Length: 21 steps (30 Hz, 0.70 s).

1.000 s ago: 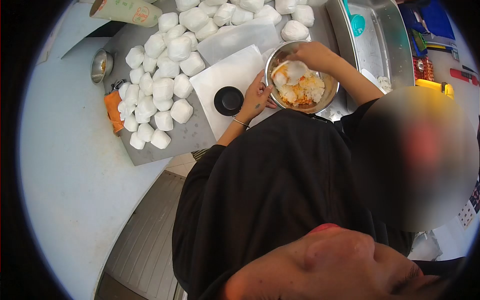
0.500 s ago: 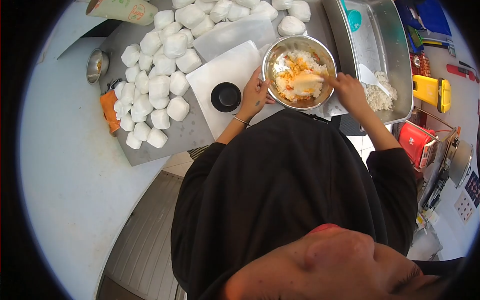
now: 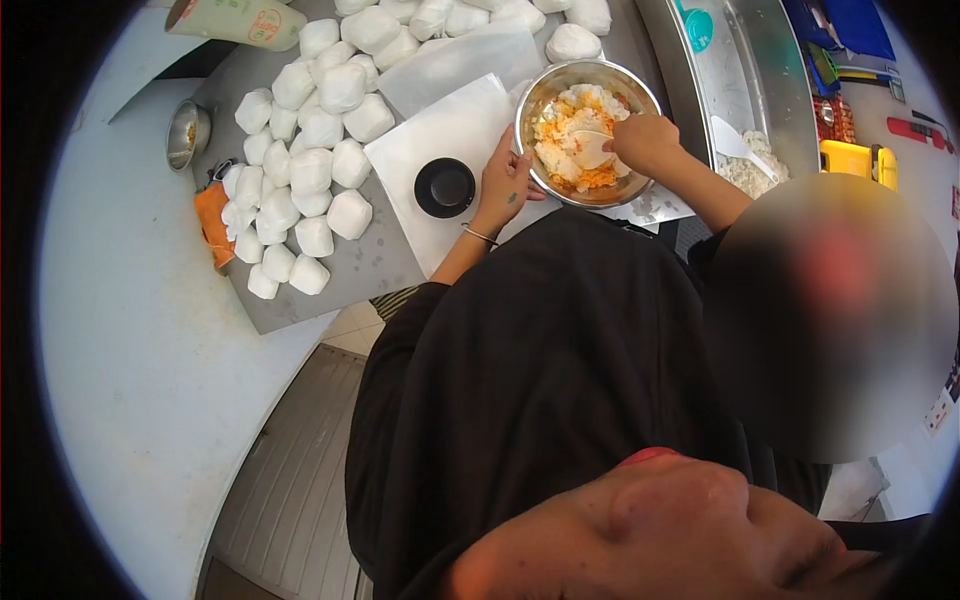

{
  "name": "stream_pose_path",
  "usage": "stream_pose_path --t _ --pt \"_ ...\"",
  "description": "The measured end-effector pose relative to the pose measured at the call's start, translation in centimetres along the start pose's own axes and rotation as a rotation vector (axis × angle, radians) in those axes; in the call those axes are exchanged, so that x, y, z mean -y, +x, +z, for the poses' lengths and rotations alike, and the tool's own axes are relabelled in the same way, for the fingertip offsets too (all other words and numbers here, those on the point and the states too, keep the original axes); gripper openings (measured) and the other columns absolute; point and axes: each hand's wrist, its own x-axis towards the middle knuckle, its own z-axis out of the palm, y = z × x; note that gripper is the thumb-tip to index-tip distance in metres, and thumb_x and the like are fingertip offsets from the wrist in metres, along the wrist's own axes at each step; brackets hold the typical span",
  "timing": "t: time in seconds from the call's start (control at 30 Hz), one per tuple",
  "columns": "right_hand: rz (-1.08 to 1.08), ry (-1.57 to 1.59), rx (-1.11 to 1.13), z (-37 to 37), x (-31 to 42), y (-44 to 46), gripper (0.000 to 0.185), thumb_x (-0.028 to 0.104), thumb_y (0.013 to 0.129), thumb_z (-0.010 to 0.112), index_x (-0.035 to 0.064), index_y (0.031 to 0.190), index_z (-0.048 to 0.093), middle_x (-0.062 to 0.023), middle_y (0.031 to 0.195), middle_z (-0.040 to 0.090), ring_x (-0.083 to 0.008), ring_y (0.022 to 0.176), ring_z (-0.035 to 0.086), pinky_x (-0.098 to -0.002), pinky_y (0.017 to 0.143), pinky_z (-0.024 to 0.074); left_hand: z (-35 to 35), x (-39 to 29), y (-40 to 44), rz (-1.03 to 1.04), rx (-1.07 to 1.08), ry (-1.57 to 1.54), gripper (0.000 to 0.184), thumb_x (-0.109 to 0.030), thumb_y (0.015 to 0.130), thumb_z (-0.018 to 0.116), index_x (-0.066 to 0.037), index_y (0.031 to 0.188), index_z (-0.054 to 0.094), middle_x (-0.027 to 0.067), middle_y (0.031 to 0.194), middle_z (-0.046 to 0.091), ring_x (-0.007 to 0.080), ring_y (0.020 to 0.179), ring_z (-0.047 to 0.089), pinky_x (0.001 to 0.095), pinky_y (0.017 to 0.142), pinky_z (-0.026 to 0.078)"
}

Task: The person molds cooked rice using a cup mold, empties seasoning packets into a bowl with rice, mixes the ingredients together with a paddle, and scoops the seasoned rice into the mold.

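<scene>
A: Grip: the right hand (image 3: 645, 142) grasps a pale spatula (image 3: 592, 150), blade in the rice mixture (image 3: 562, 142). The left hand (image 3: 503, 185)?
B: Clasping the left edge of the metal bowl (image 3: 640, 97), presumably preventing rotation.
A: The black dish (image 3: 445, 188), left?
B: On white paper (image 3: 415, 140), possibly weighting it; white wrapped bundles (image 3: 311, 171) lie heaped left and far.

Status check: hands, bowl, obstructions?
Left hand on rim of metal bowl. Right hand gripping pale utensil in rice mix. Black dish beside left hand; nothing visibly in the way.

Rice (image 3: 560, 160) in bowl (image 3: 535, 110), dish (image 3: 445, 188) on paper (image 3: 430, 135) to its left, parcels (image 3: 311, 171) farther left, tray (image 3: 740, 75) at right
</scene>
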Motion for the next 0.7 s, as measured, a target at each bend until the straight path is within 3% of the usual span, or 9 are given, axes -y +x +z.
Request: stream_pose_path --t 0.13,0.27,0.37,0.5,0.53,0.63,0.7 --pt "0.063 -0.013 -0.056 -4.1 -1.9 -0.7 0.032 0.039 0.086 0.065 0.0123 0.100 0.075 -0.0089 0.100 0.073 -0.0267 0.094 0.070 -0.0401 0.072 0.0567 -0.1 0.0 0.0 0.001 0.019 -0.018 0.063 -0.012 0.099 0.050 -0.007 0.152 0.017 0.0087 0.083 0.054 0.0173 0.057 0.065 0.0291 0.051 0.060" --pt "0.176 0.022 -0.121 0.9 0.3 1.9 0.025 0.031 0.088 0.062 0.0139 0.100 0.075 -0.0079 0.101 0.072 -0.0238 0.093 0.071 -0.0393 0.072 0.0567 0.3 0.3 0.0 0.010 -0.025 -0.017 0.059 -0.010 0.098 0.050 -0.007 0.151 0.023 0.0073 0.081 0.053 0.0156 0.055 0.065 0.0288 0.047 0.060" --pt "0.080 0.037 -0.112 -0.6 1.1 1.4 0.036 0.043 0.089 0.062 0.0108 0.100 0.073 -0.0111 0.095 0.072 -0.0282 0.094 0.070 -0.0422 0.075 0.0556 0.3 -0.7 -0.3 0.008 -0.001 -0.032 0.058 -0.010 0.098 0.049 -0.008 0.150 0.024 0.0070 0.078 0.054 0.0158 0.054 0.065 0.0291 0.047 0.060" --pt "-0.064 -0.218 -0.306 -3.7 -0.7 -1.2 0.021 0.023 0.088 0.061 0.0049 0.090 0.071 -0.0126 0.082 0.072 -0.0276 0.074 0.072 -0.0391 0.062 0.0571 0.4 -0.2 -0.2 0.003 -0.022 -0.060 0.056 -0.010 0.098 0.049 -0.008 0.149 0.026 0.0071 0.077 0.054 0.0164 0.054 0.065 0.0289 0.047 0.060" --pt "-0.033 -0.192 -0.470 -3.8 -0.9 -1.3 0.014 0.013 0.087 0.056 0.0043 0.090 0.066 -0.0142 0.079 0.071 -0.0270 0.070 0.072 -0.0373 0.059 0.0574 0.5 -0.6 -0.4 0.011 -0.019 -0.068 0.056 -0.010 0.098 0.049 -0.008 0.149 0.026 0.0072 0.077 0.054 0.0166 0.055 0.065 0.0289 0.047 0.060" --pt "0.030 -0.099 -0.520 -1.5 -2.4 0.8 0.014 0.013 0.087 0.055 0.0069 0.084 0.067 -0.0161 0.081 0.071 -0.0284 0.077 0.072 -0.0375 0.064 0.0575 0.8 0.0 -0.6 0.014 -0.023 -0.041 0.055 -0.011 0.098 0.049 -0.008 0.148 0.027 0.0078 0.078 0.054 0.0174 0.055 0.066 0.0291 0.047 0.060" --pt "0.100 0.018 -0.407 1.4 -2.8 0.1 0.015 0.014 0.088 0.054 0.0052 0.088 0.067 -0.0185 0.084 0.071 -0.0315 0.081 0.072 -0.0407 0.068 0.0575 0.8 0.3 -0.3 0.027 -0.033 -0.039 0.054 -0.011 0.099 0.048 -0.008 0.148 0.027 0.0082 0.078 0.054 0.0176 0.055 0.066 0.0293 0.047 0.060"
